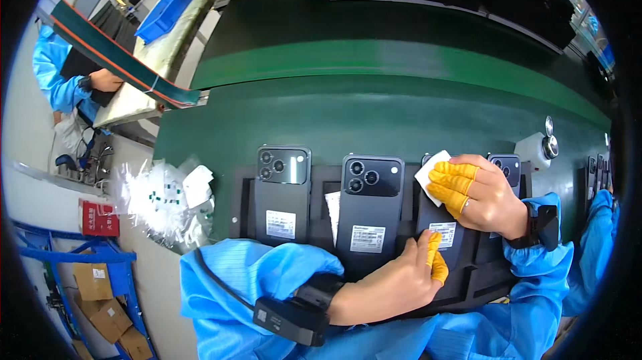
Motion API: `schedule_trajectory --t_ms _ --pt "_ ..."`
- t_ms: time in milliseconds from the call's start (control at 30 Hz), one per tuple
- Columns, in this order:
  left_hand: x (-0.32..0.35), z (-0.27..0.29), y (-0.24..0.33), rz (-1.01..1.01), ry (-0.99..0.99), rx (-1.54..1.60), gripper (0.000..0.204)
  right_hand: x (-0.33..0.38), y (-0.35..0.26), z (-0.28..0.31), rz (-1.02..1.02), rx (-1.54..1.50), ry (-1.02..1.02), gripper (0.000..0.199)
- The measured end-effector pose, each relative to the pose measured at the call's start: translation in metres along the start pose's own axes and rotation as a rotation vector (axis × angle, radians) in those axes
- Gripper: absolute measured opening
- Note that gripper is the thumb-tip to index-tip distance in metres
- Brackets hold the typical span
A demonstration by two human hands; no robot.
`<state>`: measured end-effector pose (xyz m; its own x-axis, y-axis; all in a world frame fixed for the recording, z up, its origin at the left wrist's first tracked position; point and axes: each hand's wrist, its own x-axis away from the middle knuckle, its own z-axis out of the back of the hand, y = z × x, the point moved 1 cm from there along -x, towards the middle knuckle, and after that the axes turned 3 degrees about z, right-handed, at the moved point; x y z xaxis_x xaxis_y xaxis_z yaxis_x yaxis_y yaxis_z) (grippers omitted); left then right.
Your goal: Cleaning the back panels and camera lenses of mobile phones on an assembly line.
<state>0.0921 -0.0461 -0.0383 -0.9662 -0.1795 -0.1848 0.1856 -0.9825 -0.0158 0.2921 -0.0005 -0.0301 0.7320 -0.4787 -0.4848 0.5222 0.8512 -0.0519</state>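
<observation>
Four phones: you are facing a black tray (235, 207) at 6 o'clock on the green belt (374, 112), phones lying backs up in a row.
Third phone (447, 238): sitting at 4 o'clock, it is lying under both your hands.
Right hand (483, 194): you are pressing a white wipe (431, 171) onto that phone's top, fingers together, yellow cots showing.
Left hand (396, 281): you are steadying the phone's lower edge, fingers curled against it.
Bags (160, 201): clear bags are piling up at 8 o'clock.
</observation>
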Motion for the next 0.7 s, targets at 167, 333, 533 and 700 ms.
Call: schedule_trajectory --t_ms 167,333,533,700 --pt "0.000 -0.002 0.000 0.017 0.026 -0.023 0.029 -0.005 -0.002 -0.002 0.052 0.009 -0.015 0.028" --pt "0.001 -0.001 -0.002 0.031 0.027 -0.031 0.030 -0.008 -0.008 -0.009 0.048 -0.058 0.061 0.025" --pt "-0.003 0.002 -0.003 -0.003 -0.036 0.015 0.029 -0.004 -0.003 -0.007 0.017 -0.138 -0.005 0.018" --pt "-0.002 0.002 -0.009 0.029 0.040 0.051 0.031 0.003 0.015 0.012 -0.062 -0.259 0.004 0.011"
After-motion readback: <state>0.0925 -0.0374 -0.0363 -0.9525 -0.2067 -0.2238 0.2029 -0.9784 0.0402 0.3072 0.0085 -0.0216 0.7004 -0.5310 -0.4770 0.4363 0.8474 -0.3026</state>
